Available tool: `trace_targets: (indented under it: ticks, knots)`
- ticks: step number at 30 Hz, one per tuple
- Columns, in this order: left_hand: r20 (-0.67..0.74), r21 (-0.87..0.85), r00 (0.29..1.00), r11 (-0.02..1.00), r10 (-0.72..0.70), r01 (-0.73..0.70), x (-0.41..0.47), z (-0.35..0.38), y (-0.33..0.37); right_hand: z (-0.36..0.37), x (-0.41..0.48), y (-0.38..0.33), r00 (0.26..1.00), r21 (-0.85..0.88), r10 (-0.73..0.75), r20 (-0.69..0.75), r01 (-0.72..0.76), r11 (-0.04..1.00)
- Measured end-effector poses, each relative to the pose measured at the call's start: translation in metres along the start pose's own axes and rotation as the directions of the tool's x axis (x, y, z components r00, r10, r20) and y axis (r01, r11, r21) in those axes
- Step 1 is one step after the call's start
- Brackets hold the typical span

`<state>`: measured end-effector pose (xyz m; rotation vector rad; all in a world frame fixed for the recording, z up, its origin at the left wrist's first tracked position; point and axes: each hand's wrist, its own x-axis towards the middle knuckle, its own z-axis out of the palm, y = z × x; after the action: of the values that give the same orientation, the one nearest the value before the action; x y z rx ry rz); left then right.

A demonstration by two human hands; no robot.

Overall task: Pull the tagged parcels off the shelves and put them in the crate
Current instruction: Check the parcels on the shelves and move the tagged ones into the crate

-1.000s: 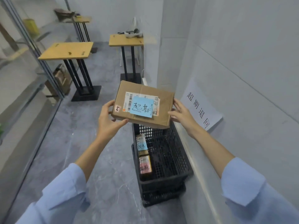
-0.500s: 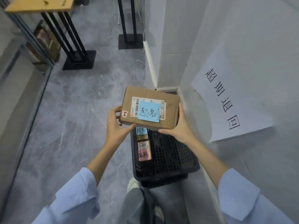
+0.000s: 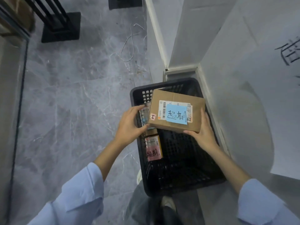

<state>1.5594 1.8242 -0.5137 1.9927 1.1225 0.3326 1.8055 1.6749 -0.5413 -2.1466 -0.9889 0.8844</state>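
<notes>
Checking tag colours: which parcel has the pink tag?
The small parcel lying in the crate along its left wall; the held box carries a blue tag.

Light blue sleeves (image 3: 78, 190) with turned-back cuffs, grey trousers (image 3: 141, 208), pale shoe (image 3: 168, 202)

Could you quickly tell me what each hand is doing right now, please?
Left hand: holds the left edge of the cardboard parcel above the crate.
Right hand: grips the cardboard parcel's near right corner.

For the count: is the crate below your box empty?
No, the cardboard box hovers over a black crate that holds a pink-tagged parcel by its left wall.
</notes>
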Motion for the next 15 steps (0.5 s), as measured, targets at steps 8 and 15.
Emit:
trace_targets:
  ticks: [8,15]
  knots:
    - [0.072,0.279,0.996,0.958,0.045,-0.063,0.042,0.028,-0.038,0.017,0.059,0.056,0.996,-0.280,-0.059,0.067,0.075,0.957]
    - [0.099,0.286,0.992,0.953,0.076,-0.101,0.054,0.039,-0.059,0.041,0.097,0.090,0.993,-0.391,-0.050,0.103,0.086,0.916]
